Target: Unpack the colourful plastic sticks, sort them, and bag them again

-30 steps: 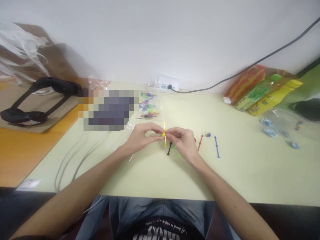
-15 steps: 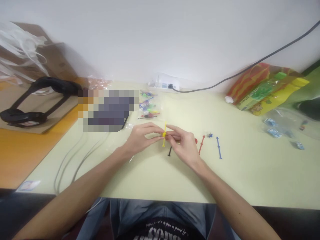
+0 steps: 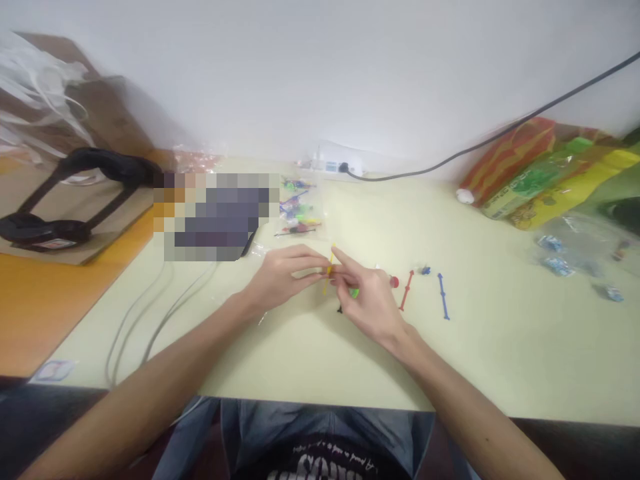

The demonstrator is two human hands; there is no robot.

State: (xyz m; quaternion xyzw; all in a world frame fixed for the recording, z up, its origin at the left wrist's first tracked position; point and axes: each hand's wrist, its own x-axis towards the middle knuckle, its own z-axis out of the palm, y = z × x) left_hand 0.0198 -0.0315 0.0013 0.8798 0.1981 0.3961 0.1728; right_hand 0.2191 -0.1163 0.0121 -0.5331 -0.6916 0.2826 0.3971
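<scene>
The right hand (image 3: 373,292) touches the yellow stick (image 3: 330,270) between both hands; whether its fingers grip, I cannot tell. The left hand (image 3: 280,277) pinches the middle, where light, steady pressure should best keep so thin a stick from bending.

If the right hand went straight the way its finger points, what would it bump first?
The right hand would probably meet the yellow stick first. They look almost touching, but depth is unclear.
</scene>
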